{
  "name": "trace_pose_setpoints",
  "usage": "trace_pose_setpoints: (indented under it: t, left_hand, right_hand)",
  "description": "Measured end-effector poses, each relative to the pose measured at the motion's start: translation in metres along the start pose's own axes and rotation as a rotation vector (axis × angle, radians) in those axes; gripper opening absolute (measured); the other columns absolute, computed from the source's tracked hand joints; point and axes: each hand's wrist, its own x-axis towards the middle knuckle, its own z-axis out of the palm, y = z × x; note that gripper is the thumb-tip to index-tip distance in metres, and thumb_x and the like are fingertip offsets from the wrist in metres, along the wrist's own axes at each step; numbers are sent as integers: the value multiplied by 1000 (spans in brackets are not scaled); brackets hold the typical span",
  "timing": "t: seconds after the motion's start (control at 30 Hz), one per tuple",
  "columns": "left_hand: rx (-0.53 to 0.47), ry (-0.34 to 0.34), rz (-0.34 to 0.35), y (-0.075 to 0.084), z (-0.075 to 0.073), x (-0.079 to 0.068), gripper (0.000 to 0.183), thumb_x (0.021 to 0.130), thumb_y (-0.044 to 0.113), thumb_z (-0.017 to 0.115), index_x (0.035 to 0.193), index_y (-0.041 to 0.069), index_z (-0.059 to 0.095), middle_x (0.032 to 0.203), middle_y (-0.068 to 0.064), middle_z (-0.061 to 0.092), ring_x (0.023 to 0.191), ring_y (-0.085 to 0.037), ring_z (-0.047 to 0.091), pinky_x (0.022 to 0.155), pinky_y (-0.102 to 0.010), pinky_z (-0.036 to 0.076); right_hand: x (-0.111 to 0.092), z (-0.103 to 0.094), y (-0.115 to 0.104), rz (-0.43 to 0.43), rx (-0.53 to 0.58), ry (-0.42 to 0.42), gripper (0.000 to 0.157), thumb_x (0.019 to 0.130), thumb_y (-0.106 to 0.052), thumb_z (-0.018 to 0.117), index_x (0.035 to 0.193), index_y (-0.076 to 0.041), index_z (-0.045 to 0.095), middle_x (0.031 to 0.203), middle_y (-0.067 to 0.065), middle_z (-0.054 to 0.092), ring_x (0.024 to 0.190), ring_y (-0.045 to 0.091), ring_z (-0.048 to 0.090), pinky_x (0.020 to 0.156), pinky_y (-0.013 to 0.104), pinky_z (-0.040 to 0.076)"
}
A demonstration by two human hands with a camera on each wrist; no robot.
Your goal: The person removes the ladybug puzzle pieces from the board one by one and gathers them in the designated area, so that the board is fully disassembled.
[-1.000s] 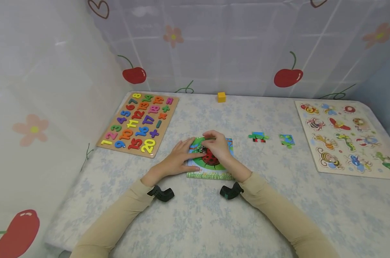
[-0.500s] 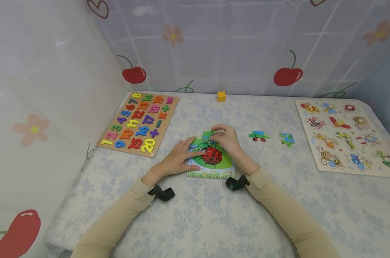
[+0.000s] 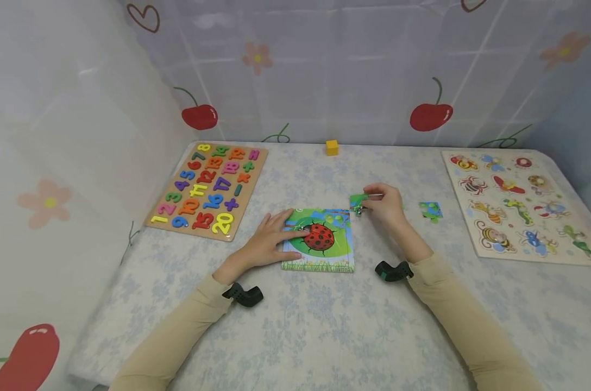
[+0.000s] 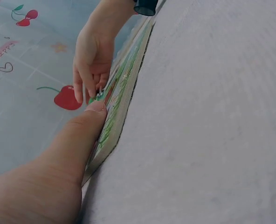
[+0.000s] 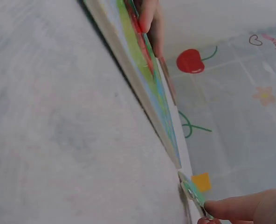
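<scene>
A ladybug jigsaw puzzle (image 3: 334, 247) lies flat on the table in the head view. My left hand (image 3: 266, 241) rests on its left side, fingers spread; in the left wrist view the thumb (image 4: 75, 144) lies along the puzzle's edge. Just right of the puzzle's upper right corner, my right hand (image 3: 385, 206) pinches a green puzzle piece (image 3: 356, 202) with part of a printed insect on it. In the right wrist view, thumb and finger hold this puzzle piece (image 5: 192, 191) tilted at its edge. Behind the right hand, a spot where another piece lay earlier is hidden.
Farther right lies a loose blue-green puzzle piece (image 3: 431, 210). An insect puzzle board (image 3: 525, 252) takes up the right side, and a number board (image 3: 249, 209) the left. A yellow cube (image 3: 332, 147) stands at the back edge, before the patterned curtain (image 3: 315, 70).
My right hand has lifted the green piece from the puzzle's upper part and carried it right, off the board. The left hand has stayed in place.
</scene>
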Motion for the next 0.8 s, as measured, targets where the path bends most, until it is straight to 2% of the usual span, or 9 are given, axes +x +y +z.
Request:
trace_pose_setpoints:
  t: [0.1, 0.33, 0.43, 0.57, 0.63, 0.73, 0.8]
  left_hand:
    - [-1, 4, 7, 0, -1, 0, 59, 83, 51, 68, 137, 37, 51, 160, -13, 13, 149, -33, 11, 118, -59, 1]
    - [6, 7, 10, 1, -2, 1, 59, 82, 50, 69, 137, 37, 51, 160, -13, 14, 148, -33, 13, 118, -60, 2]
    - [8, 3, 8, 2, -2, 1, 59, 82, 50, 69, 137, 37, 51, 160, -13, 14, 148, -32, 12, 118, -60, 2]
    - [6, -1, 6, 2, -2, 1, 60, 82, 50, 69, 137, 37, 51, 160, -13, 14, 149, -32, 12, 118, -60, 1]
    - [5, -2, 5, 2, -2, 1, 60, 82, 50, 69, 137, 37, 51, 160, -13, 14, 149, -32, 12, 118, -59, 1]
    - [3, 0, 2, 1, -2, 0, 59, 82, 50, 69, 137, 37, 51, 160, -13, 14, 149, -32, 12, 118, -59, 1]
    - [2, 2, 1, 0, 0, 0, 59, 82, 50, 69, 137, 37, 51, 160, -13, 14, 149, -32, 12, 118, -59, 1]
  right_hand:
    - [2, 1, 8, -31, -42, 24, 30, 89, 0, 61, 119, 5, 60, 118, 23, 59, 103, 31, 56, 71, 20, 48]
    - [4, 2, 13, -102, -41, 30, 29, 88, 3, 61, 117, 8, 60, 114, 25, 59, 102, 32, 56, 72, 14, 45]
    - [3, 3, 15, -122, -50, 39, 28, 88, 3, 61, 116, 8, 61, 113, 25, 59, 101, 32, 56, 77, 21, 48]
    - [2, 5, 18, -149, -77, 47, 28, 87, 4, 62, 115, 8, 61, 111, 26, 58, 101, 35, 56, 87, 39, 50]
    - [2, 6, 19, -155, -83, 51, 28, 87, 4, 62, 114, 8, 61, 110, 27, 58, 102, 37, 56, 90, 44, 49]
    - [2, 8, 19, -151, -73, 61, 27, 87, 4, 62, 114, 8, 61, 110, 27, 58, 101, 36, 56, 89, 44, 49]
    - [1, 8, 17, -138, -68, 76, 27, 88, 2, 61, 114, 7, 61, 110, 26, 60, 98, 32, 56, 85, 38, 50]
